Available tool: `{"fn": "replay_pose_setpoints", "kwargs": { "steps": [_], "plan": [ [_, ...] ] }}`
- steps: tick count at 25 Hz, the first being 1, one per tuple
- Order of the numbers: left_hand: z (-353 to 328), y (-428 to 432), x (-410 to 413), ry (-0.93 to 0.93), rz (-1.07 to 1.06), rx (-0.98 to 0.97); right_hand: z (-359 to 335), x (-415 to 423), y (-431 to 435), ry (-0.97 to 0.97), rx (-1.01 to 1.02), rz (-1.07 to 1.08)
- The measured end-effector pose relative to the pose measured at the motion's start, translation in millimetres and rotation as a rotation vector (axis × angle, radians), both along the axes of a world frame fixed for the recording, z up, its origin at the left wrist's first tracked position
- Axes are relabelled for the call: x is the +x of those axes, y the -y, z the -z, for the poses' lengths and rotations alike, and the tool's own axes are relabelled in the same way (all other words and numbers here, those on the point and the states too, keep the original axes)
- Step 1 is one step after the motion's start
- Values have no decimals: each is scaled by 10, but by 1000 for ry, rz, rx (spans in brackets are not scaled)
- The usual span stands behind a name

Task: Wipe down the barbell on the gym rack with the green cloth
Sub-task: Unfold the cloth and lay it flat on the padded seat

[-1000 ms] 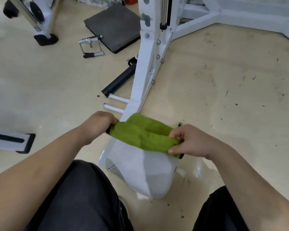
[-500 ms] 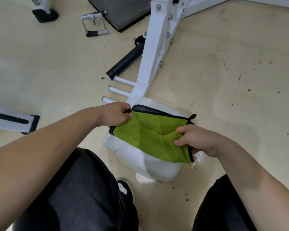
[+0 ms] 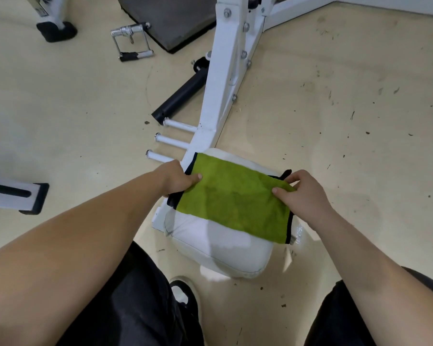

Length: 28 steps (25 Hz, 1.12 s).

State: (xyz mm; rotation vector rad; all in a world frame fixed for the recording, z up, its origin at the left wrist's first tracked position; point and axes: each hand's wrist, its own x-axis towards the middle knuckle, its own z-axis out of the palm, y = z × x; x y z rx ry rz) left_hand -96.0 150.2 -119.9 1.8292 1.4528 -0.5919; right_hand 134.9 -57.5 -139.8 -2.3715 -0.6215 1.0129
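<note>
The green cloth [image 3: 235, 199], edged in black, lies spread flat over a white padded seat [image 3: 218, 250] at the foot of the white rack post [image 3: 225, 78]. My left hand [image 3: 179, 179] pinches the cloth's left edge. Its right upper corner is held between the fingers of my right hand [image 3: 301, 193]. No barbell on a rack shows; a black sleeve-like bar [image 3: 180, 97] lies on the floor to the left of the post.
Three white pegs [image 3: 170, 141] stick out left from the rack base. A chrome cable handle [image 3: 132, 42] and a dark mat [image 3: 170, 18] lie further back. A white foot with black cap [image 3: 23, 197] is at the left. My knees fill the bottom.
The cloth was bunched and folded between my hands; now it is pulled open and flat on the seat. The view has tilted downward and closer.
</note>
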Motion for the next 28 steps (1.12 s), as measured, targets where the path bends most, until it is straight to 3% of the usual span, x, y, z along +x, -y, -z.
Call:
{"fn": "replay_pose_setpoints", "kwargs": {
  "steps": [4,10,13,16,19,21,24,28],
  "plan": [
    [41,122,91,-47,9,44,93,-26,25,207,-13,-161],
    [108,278,200,-144,45,243,58,33,-55,201,-73,-210],
    [131,356,233,-99,87,343,16,23,-111,214,-114,-217],
    [106,378,235,-48,123,291,-31,9,-161,245,-121,-228],
    [-57,273,203,59,11,183,-81,65,-174,283,-139,-272],
    [-278,188,213,116,-57,217,-76,62,-214,185,-103,-272],
    [-625,172,257,195,-107,344,-54,-42,-310,-119,79,-147],
    [-844,551,538,261,-31,306,-140,25,-359,-155,161,-22]
  ]
}}
